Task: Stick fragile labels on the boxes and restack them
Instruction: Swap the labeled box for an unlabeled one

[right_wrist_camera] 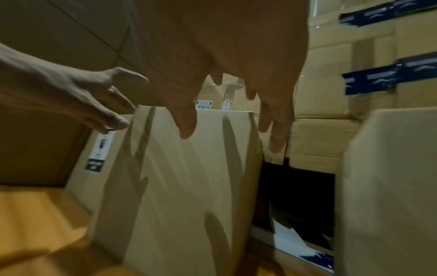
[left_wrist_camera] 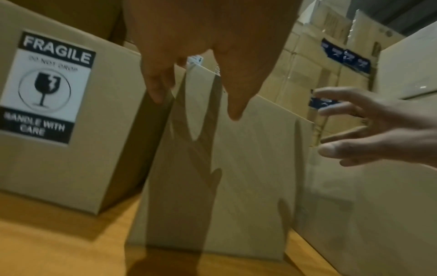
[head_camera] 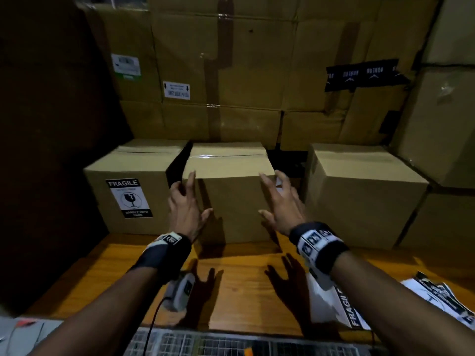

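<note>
A plain unlabelled cardboard box (head_camera: 231,201) (left_wrist_camera: 224,177) (right_wrist_camera: 184,186) stands mid-table. My left hand (head_camera: 186,204) (left_wrist_camera: 196,84) hovers with spread fingers at its left front edge. My right hand (head_camera: 279,201) (right_wrist_camera: 236,115) reaches with spread fingers at its right front edge. Neither hand grips anything; contact with the box is unclear. To the left stands a box (head_camera: 128,191) bearing a black-and-white FRAGILE label (head_camera: 129,198) (left_wrist_camera: 47,87). A third unlabelled box (head_camera: 359,196) stands at the right. Loose FRAGILE labels (head_camera: 344,309) lie on the table under my right forearm.
The wooden table (head_camera: 244,283) carries a grey handheld device with a cable (head_camera: 180,291) under my left wrist. More label sheets (head_camera: 444,299) lie at the right edge. Stacked cartons (head_camera: 244,73) wall in the back and right. A dark gap (head_camera: 288,160) separates the middle and right boxes.
</note>
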The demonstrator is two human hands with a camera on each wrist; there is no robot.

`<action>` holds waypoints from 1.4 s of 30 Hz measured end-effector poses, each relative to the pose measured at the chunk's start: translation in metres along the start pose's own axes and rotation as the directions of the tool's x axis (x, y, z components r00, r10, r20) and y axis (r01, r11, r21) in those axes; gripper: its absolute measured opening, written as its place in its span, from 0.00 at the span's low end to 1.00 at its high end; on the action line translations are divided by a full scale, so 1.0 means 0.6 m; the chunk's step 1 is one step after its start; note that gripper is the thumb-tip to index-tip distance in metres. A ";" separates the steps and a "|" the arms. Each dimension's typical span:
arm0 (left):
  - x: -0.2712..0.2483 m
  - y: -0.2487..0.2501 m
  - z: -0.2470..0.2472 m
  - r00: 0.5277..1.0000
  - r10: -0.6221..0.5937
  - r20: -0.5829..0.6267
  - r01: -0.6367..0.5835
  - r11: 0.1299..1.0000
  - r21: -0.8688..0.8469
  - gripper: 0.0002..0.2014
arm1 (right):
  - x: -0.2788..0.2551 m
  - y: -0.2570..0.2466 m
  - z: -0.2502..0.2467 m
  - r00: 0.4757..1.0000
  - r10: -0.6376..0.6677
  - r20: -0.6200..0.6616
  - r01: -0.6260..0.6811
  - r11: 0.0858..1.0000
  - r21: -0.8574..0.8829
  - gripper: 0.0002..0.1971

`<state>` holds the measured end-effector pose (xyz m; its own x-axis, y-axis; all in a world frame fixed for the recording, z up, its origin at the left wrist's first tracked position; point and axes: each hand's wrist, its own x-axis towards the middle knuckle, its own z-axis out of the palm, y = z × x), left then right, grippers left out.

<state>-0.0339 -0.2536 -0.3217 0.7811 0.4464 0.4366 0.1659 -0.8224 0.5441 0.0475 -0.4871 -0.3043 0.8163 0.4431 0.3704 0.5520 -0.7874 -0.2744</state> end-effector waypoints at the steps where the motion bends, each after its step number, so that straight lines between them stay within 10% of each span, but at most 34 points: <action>1: 0.013 -0.001 -0.003 1.000 -0.004 0.030 0.004 1.000 0.010 0.55 | 0.017 -0.016 -0.001 1.000 0.018 0.001 -0.018 1.000 -0.012 0.50; 8: 0.060 -0.023 -0.001 0.989 -0.033 0.141 0.036 0.999 -0.016 0.44 | 0.076 -0.042 0.027 0.995 0.102 0.000 -0.101 0.993 0.062 0.37; 21: 0.045 0.033 -0.059 0.976 0.171 -0.132 -0.168 0.985 0.039 0.45 | 0.043 -0.032 -0.042 0.924 0.020 -0.382 0.012 0.997 0.081 0.31; 35: 0.072 0.307 -0.148 0.832 0.434 -0.346 -0.466 0.885 -0.010 0.40 | 0.032 0.053 -0.333 0.711 -0.104 -0.695 0.067 0.995 -0.080 0.35; 42: 0.075 0.439 -0.094 0.831 0.484 -0.276 -0.512 0.858 -0.038 0.39 | -0.009 0.160 -0.420 0.732 -0.069 -0.678 -0.026 0.991 -0.130 0.35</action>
<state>0.0110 -0.4303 -0.1179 0.5630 0.0702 0.8235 -0.2806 -0.9209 0.2704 0.0533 -0.6734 -0.1089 0.4439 0.0887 0.8917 0.5035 -0.8478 -0.1664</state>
